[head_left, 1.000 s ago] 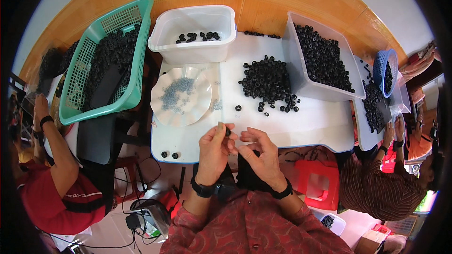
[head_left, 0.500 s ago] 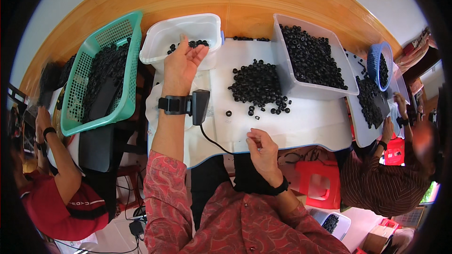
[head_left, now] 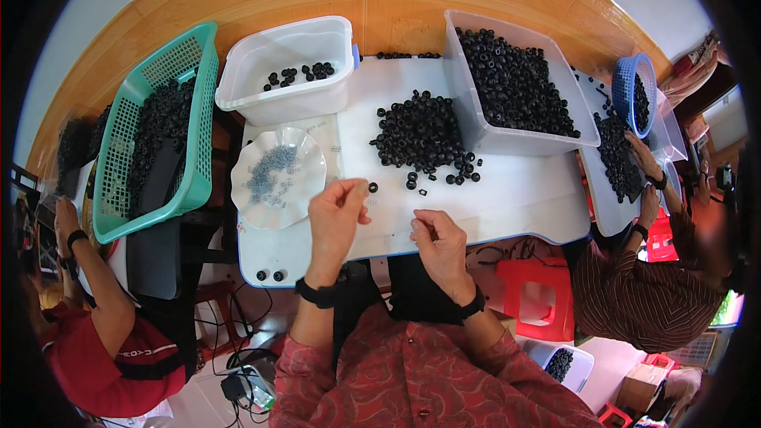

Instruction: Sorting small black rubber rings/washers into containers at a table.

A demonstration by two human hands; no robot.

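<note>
Hands work low over a white desk (head_left: 507, 198) strewn with small black rings. The left hand (head_left: 337, 214) hovers near the desk's front edge with its fingers curled and the fingertips pinched together in a tight grip; what it pinches is too small to tell. A single black ring (head_left: 372, 188) lies on the desk just beside those fingertips. The right hand (head_left: 438, 239) sits near the front edge too, fingers bent inward, and whether its grip holds anything cannot be told. A pile of black rings (head_left: 420, 139) lies beyond both hands in the middle of the desk. A scalloped white plate (head_left: 305, 190) with small grey parts sits to the left of the left hand. Behind it stands a white tub (head_left: 285, 95) with a few rings, and a larger tub (head_left: 523, 139) full of rings stands on the right. A green basket (head_left: 198, 111) holds more at the far left.
</note>
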